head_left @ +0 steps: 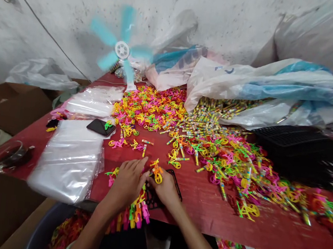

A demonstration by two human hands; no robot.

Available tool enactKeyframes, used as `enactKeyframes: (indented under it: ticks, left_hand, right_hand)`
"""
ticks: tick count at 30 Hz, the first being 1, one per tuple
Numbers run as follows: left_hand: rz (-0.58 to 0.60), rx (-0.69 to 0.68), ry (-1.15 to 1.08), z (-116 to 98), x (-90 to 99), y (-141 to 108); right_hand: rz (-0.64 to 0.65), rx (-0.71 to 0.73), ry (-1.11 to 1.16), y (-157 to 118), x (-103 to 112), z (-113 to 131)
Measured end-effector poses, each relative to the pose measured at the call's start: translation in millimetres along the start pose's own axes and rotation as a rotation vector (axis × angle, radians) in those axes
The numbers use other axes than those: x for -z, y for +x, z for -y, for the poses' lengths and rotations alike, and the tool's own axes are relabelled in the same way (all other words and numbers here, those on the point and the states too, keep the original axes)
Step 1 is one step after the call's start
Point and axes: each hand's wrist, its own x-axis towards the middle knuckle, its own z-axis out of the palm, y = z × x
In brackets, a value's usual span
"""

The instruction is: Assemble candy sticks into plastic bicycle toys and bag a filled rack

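My right hand (166,188) is closed, pinching a small yellow and orange plastic toy bicycle (157,173) between thumb and fingers. Under and beside it lies a black plastic grid tray (175,181), partly covered by both hands. To its left, my left hand (129,180) is palm down with its fingers stretched forward and its thumb near the toy bicycle. What lies beneath that palm is hidden. A row of coloured plastic pieces (137,213) sticks out below my left wrist at the table's front edge. A small printed tube (144,150) lies just beyond my left fingertips.
Toy bicycles (147,106) and printed tubes (211,117) are heaped across the red table (205,208). Clear plastic bags (67,157) and a phone (99,127) lie left. A fan (122,50) spins behind. Black trays (294,153) are stacked right; a tub (46,222) stands below.
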Motion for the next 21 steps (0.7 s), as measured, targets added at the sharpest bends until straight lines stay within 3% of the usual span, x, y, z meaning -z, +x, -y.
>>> enactKeyframes:
  ticks: [8, 12, 15, 19, 21]
  left_hand:
    - [0.054, 0.03, 0.037, -6.0, 4.5, 1.7]
    - [0.071, 0.056, 0.011, -7.7, 6.7, 3.8]
    - [0.071, 0.058, -0.005, -7.4, 7.1, 4.0]
    - [0.057, 0.054, -0.024, -8.5, 10.4, 5.7]
    - [0.06, 0.073, -0.03, -8.7, 12.4, 8.1]
  right_hand:
    - [0.091, 0.042, -0.335, -8.8, -17.3, 16.3]
    - [0.17, 0.028, -0.359, -2.2, -15.4, 20.8]
    - [0.141, 0.081, -0.338, 7.9, 7.9, 11.7]
    - [-0.186, -0.116, -0.512, 25.7, 55.3, -11.0]
    - [-0.216, -0.163, -0.531, 33.3, 73.1, -20.2]
